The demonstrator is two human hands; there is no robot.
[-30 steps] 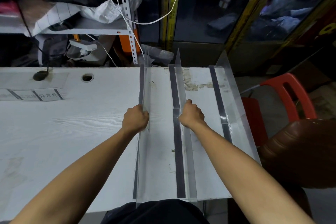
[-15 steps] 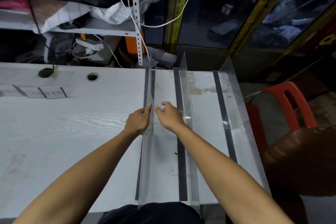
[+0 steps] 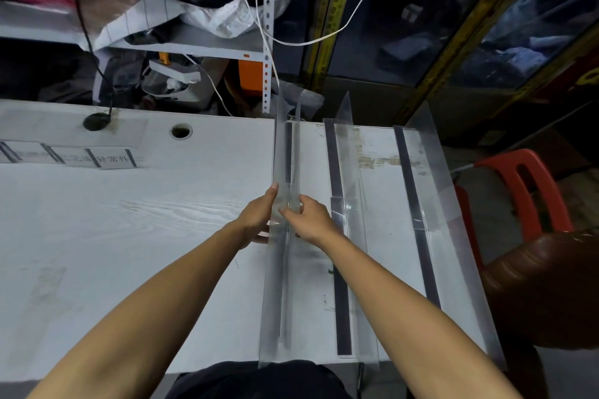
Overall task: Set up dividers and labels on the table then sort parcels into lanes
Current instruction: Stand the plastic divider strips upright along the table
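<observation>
Both hands are meeting on the leftmost clear divider (image 3: 281,236), which is standing on edge along the white bench (image 3: 129,236). The left hand (image 3: 256,220) is pressing flat against its left face, fingers extended, while the right hand (image 3: 311,220) is closing its grip on the sheet from the other side. Two more dividers (image 3: 348,191) (each beside a dark strip) are standing to the right; labels (image 3: 110,159) are lying far left.
</observation>
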